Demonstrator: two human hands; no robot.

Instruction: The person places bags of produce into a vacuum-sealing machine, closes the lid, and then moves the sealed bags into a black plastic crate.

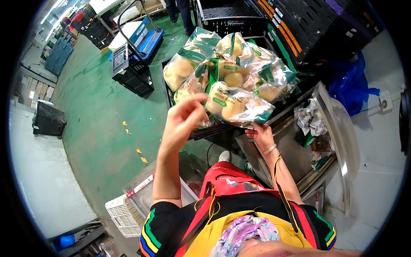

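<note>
A clear plastic bag of pale lotus root pieces [231,102], printed with green and dark writing, lies tilted towards me at the front of a heap. My right hand [262,136] pinches its lower edge between thumb and fingers. At its left side is my left hand [188,117], slightly blurred, with curled fingers; whether they touch the film cannot be made out. Behind it, several similar bags [233,78] are piled up in a black plastic crate [165,85], whose rim is mostly covered.
Black crates [308,29] are stacked at the back right. Beside me stands a metal-edged bench [282,144] holding crumpled wrapping [310,119]. A blue platform trolley [151,41] and another black crate [131,70] are on the green floor. A person's legs [183,14] show behind.
</note>
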